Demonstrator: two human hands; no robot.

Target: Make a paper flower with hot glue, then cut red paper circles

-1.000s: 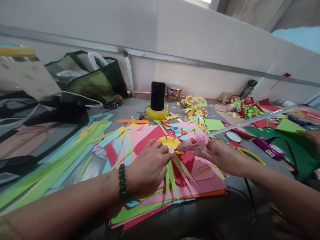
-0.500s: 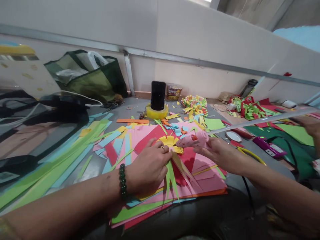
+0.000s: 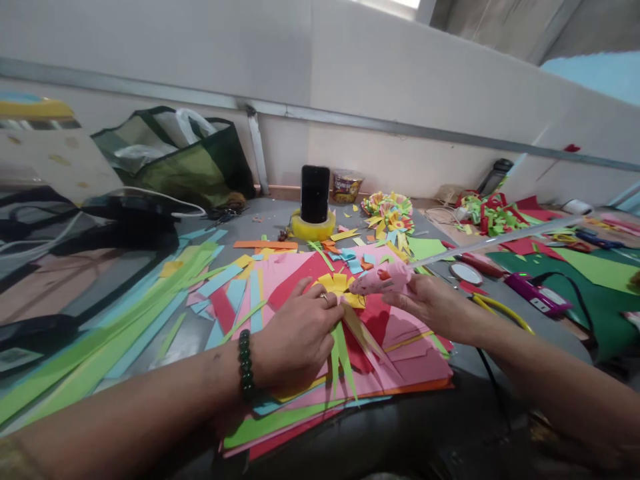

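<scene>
My left hand (image 3: 303,337), with a beaded bracelet at the wrist, is closed on the edge of a yellow paper flower (image 3: 334,283). Long pointed green and cream paper strips (image 3: 343,363) hang from beneath its fingers. My right hand (image 3: 433,308) grips a pink hot glue gun (image 3: 374,279), whose nozzle is at the middle of the flower. A long clear glue stick (image 3: 480,243) sticks out of the gun's back end. Under both hands lies a stack of coloured paper (image 3: 420,363), pink and red on top. My fingertips on the flower are partly hidden.
Behind the paper, a phone (image 3: 315,193) stands in a yellow tape roll (image 3: 313,228), near a snack cup (image 3: 346,187) and finished paper flowers (image 3: 389,210). Long paper strips (image 3: 165,303) spread leftward. On the right lie a purple power strip (image 3: 537,293) and yellow-handled scissors (image 3: 500,312).
Another person's hand at the far right has gone from there, uncovering scissors. The view has shifted slightly; my hands, the glue gun and the flower keep nearly the same pose.
</scene>
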